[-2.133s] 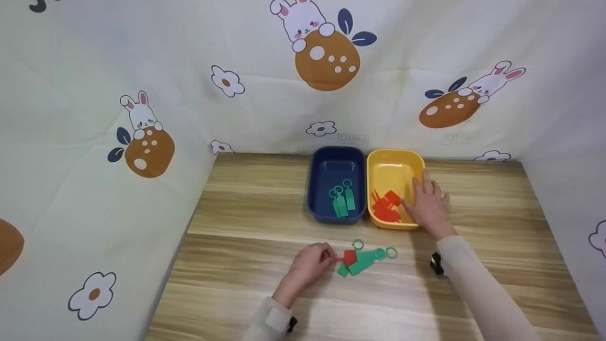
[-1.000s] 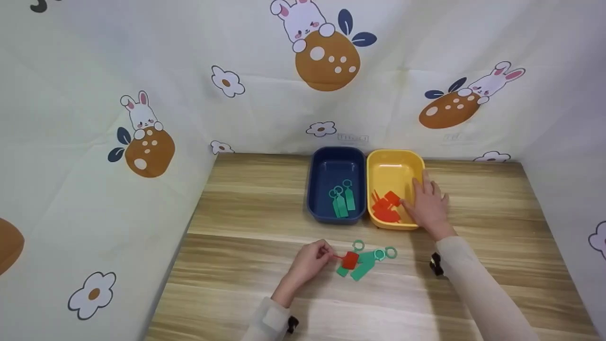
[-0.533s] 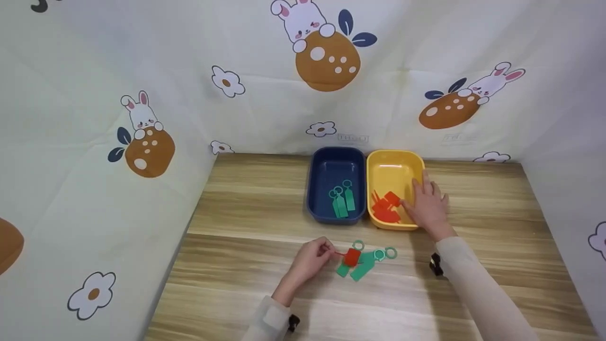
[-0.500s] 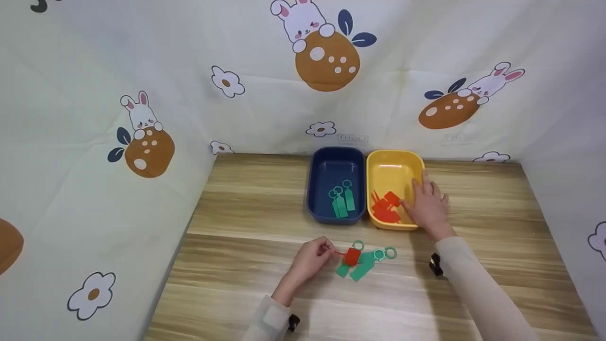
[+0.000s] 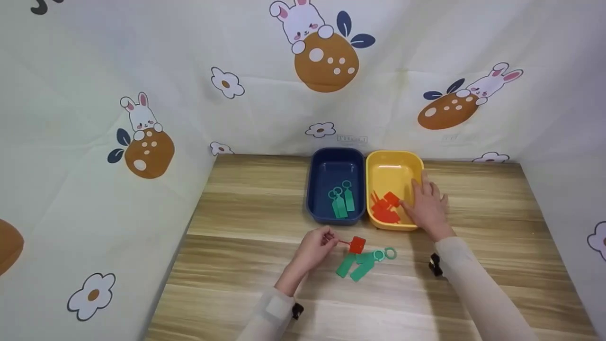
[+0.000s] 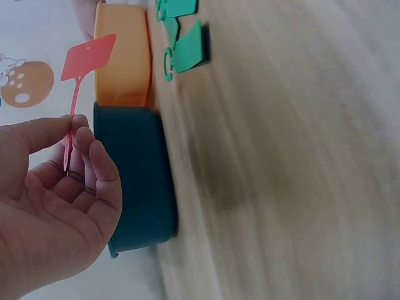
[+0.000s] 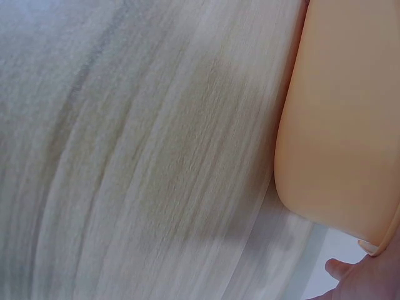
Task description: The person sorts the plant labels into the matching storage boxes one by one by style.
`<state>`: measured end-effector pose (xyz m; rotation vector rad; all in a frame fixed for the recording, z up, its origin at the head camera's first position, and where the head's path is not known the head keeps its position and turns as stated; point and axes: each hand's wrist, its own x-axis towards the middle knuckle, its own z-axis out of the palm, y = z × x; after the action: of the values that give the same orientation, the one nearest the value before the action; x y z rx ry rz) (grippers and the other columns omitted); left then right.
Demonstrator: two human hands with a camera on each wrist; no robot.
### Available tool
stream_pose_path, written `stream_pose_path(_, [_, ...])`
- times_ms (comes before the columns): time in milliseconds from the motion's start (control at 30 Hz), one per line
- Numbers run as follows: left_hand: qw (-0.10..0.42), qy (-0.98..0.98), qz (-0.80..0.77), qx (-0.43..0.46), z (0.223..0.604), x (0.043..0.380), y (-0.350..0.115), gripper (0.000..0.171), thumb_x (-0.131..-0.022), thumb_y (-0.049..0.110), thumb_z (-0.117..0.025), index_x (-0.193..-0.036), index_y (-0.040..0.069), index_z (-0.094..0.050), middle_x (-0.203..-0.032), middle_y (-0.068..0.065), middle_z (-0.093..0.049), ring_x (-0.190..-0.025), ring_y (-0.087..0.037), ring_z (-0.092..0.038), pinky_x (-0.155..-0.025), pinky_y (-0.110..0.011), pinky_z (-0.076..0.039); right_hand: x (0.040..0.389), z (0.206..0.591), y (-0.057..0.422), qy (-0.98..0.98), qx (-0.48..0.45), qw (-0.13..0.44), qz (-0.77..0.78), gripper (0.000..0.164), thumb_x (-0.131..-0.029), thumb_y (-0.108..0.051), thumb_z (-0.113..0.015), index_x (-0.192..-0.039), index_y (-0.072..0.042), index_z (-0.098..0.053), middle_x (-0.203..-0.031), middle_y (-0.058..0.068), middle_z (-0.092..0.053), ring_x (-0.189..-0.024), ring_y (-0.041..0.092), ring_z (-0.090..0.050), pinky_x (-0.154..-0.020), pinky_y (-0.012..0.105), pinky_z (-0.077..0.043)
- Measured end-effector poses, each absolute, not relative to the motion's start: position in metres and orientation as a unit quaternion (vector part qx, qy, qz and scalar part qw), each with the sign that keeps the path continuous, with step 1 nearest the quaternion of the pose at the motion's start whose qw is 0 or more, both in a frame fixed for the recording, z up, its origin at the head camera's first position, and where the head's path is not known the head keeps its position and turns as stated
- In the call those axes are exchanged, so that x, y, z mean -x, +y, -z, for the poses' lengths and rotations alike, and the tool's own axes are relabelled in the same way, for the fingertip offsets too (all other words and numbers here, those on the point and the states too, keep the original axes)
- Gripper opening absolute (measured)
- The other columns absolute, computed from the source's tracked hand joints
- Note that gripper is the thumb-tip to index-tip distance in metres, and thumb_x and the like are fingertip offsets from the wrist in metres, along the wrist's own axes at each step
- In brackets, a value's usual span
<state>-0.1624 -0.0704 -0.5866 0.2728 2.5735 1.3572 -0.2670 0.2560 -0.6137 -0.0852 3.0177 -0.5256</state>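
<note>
In the head view my left hand (image 5: 315, 248) pinches the thin stem of a red plastic plant label (image 5: 358, 245) between thumb and fingers. The left wrist view shows its flat head (image 6: 89, 57) pointing up, clear of the table. Just beneath and to the right lie several green ring tags (image 5: 363, 271), overlapping on the wood. My right hand (image 5: 428, 208) rests with spread fingers on the right rim of a yellow bin (image 5: 393, 163), thumb on the inner side. Several red labels (image 5: 386, 213) lie in that bin's near end.
A dark blue bin (image 5: 336, 166) stands directly left of the yellow one, with 3 green ring tags (image 5: 341, 203) inside. Both stand on a wood-grain table (image 5: 236, 265). A printed cloth (image 5: 265, 113) walls the back and sides.
My left hand has lifted the red label off the green tags and shifted it slightly away and right, pulling its stem up. My right hand stays at the yellow bin.
</note>
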Motion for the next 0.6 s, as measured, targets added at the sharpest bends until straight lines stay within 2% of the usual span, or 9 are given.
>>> stream_pose_path(333, [0.101, 0.884, -0.443, -0.107, 0.564, 0.183, -0.061, 0.007, -0.097, 0.017, -0.064, -0.095, 0.012, -0.068, -0.092, -0.001, -0.069, -0.081, -0.007, -0.061, -0.077, -0.022, -0.053, 0.267, 0.614, 0.256, 0.983, 0.027, 0.04, 0.179, 0.079, -0.097, -0.045, -0.057, -0.155, 0.0, -0.027, -0.167, 0.02, 0.0, -0.144, 0.055, -0.014, -0.105, 0.084, -0.011])
stream_pose_path(600, [0.064, 0.893, -0.428, -0.127, 0.55, 0.204, -0.049, 0.008, -0.097, 0.017, -0.064, -0.094, 0.012, -0.068, -0.091, -0.003, -0.071, -0.077, -0.007, -0.062, -0.074, -0.021, -0.053, 0.267, 0.614, 0.256, 0.983, 0.024, 0.045, 0.175, 0.079, -0.097, -0.045, -0.056, -0.155, -0.001, -0.025, -0.167, 0.019, 0.003, -0.145, 0.055, -0.013, -0.106, 0.083, -0.01])
